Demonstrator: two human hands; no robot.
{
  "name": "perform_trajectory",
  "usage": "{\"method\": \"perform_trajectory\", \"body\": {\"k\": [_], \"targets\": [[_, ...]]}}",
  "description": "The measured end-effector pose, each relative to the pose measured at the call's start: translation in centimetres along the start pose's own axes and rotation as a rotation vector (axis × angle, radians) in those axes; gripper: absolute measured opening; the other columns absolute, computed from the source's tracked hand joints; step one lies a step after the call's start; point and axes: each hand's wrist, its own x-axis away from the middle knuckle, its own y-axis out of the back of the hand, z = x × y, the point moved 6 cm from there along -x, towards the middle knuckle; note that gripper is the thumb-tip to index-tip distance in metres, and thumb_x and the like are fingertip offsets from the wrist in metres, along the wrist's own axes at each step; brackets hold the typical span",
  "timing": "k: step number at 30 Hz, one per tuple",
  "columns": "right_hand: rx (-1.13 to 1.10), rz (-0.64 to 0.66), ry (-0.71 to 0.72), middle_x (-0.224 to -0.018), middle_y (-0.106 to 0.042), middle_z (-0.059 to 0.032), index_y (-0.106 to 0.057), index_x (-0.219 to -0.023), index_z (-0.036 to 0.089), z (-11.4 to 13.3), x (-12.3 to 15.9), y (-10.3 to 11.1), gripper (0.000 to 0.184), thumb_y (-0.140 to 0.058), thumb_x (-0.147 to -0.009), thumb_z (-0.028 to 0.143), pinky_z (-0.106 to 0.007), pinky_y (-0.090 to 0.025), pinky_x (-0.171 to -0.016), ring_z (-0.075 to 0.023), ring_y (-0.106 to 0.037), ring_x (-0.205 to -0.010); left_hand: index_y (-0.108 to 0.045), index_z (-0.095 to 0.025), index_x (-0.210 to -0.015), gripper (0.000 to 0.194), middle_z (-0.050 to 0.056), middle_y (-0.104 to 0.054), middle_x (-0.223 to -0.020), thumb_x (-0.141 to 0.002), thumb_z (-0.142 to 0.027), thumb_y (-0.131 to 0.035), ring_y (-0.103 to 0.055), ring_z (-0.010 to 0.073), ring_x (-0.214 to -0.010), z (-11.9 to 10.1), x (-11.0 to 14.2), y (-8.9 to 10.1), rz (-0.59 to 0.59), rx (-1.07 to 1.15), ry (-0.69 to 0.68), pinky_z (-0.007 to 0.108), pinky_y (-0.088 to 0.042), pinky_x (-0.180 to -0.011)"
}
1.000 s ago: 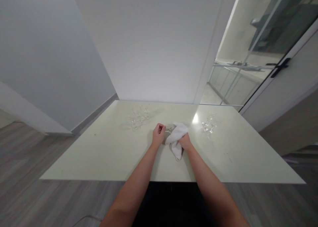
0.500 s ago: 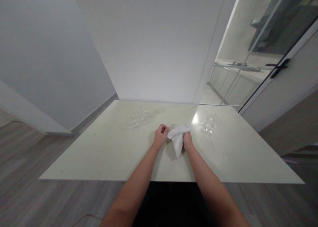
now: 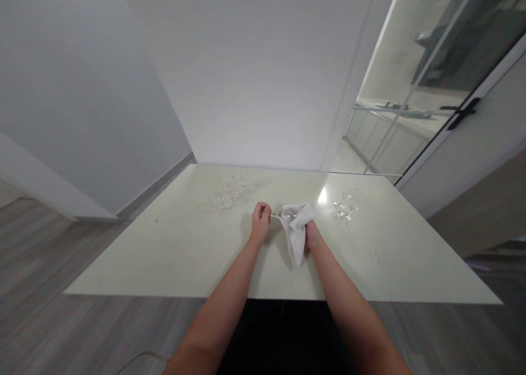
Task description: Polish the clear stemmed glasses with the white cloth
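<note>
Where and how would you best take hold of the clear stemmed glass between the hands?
Probably by its slim stem, pinched from the left hand's side: the clear stemmed glass is held sideways, stem towards that hand, its wider bowl partly wrapped in white fabric cloth.

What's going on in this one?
A person works at a pale table with both bare hands. The left hand grips the thin end of a clear, stemmed glass; the right hand holds a white cloth around its wider end. Beyond the hands stand two clusters of clear glassware, one to the left, one to the right.
</note>
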Motion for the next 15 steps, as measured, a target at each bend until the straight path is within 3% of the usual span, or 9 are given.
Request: {"method": "perform_trajectory", "body": {"k": [3,8,15], "targets": [[0.074,0.039,-0.019,-0.074,-0.076,-0.0061,-0.070,-0.076,0.021,-1.0,-0.1,0.1,0.036,-0.076,-0.062,0.054,-0.042,-0.060,-0.079,-0.0284,-0.073,-0.085,-0.047,-0.022,-0.078,0.034,-0.004,-0.043,-0.064,-0.088,-0.054,-0.056,-0.040,0.0109,-0.054,-0.9,0.2,0.2,0.009,-0.070,-0.097,0.024,-0.034,-0.051],[0.291,0.136,0.018,-0.073,-0.074,-0.0062,-0.070,-0.072,0.017,-1.4,0.4,0.2,0.031,-0.079,-0.061,0.045,-0.038,-0.058,-0.077,-0.0238,-0.070,-0.077,-0.049,-0.020,-0.071,0.034,-0.005,-0.039,-0.059,-0.089,-0.048,-0.059,-0.037,0.0103,-0.054,-2.4,1.0,1.1,-0.052,-0.209,-0.258,0.024,-0.030,-0.051],[0.439,0.215,0.183,-0.088,-0.076,-0.0064,-0.072,-0.075,0.022,0.1,0.9,0.6,0.034,-0.083,-0.053,0.044,-0.043,-0.051,-0.098,-0.0264,-0.068,-0.090,-0.046,-0.021,-0.065,0.038,-0.005,-0.036,-0.055,-0.091,-0.047,-0.057,-0.034,0.0095,-0.049,-2.5,1.1,1.6,-0.096,-0.232,-0.325,0.024,-0.026,-0.047]]}}
